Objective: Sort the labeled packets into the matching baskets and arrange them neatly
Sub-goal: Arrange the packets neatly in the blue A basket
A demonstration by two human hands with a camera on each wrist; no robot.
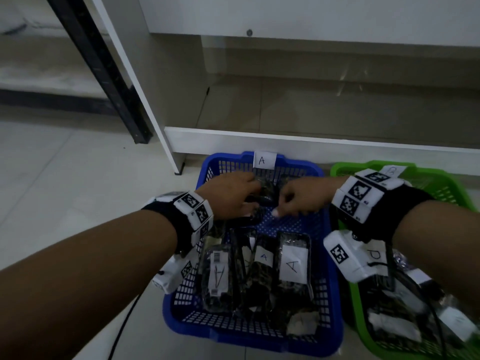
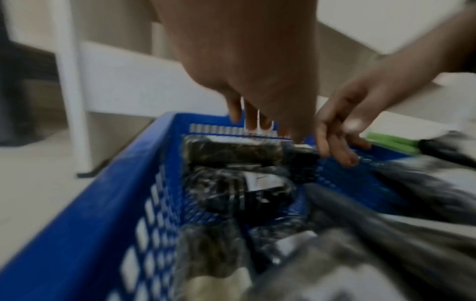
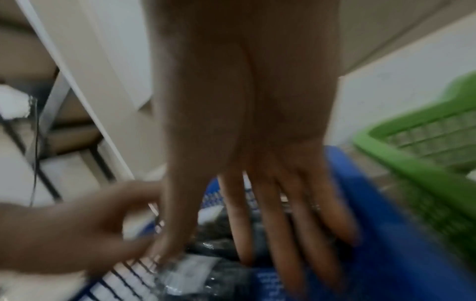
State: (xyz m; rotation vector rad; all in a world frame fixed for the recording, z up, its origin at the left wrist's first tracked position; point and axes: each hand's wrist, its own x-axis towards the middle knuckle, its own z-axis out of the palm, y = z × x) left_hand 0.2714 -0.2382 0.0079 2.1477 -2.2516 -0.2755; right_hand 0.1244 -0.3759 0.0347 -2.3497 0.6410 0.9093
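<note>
A blue basket [image 1: 233,341] tagged "A" [image 1: 264,160] sits on the floor, a green basket [image 1: 457,183] to its right. Both hands reach into the blue basket's far end. My left hand [image 1: 255,196] curls over a dark packet [image 1: 268,189] lying along the far wall; the left wrist view shows that hand [image 2: 265,126] with its fingers behind the packet [image 2: 231,152] and its thumb at the near edge. My right hand [image 1: 288,201] touches the packet's right end with nearly straight fingers [image 3: 278,234]. Several packets labelled "A" [image 1: 293,266] lie in a row at the near end.
The green basket holds several dark packets with white labels [image 1: 394,323], partly hidden by my right wrist. A white shelf unit [image 1: 311,141] stands right behind both baskets, and a black post [image 1: 104,74] rises at the left. A cable [image 1: 124,320] runs over the floor tiles.
</note>
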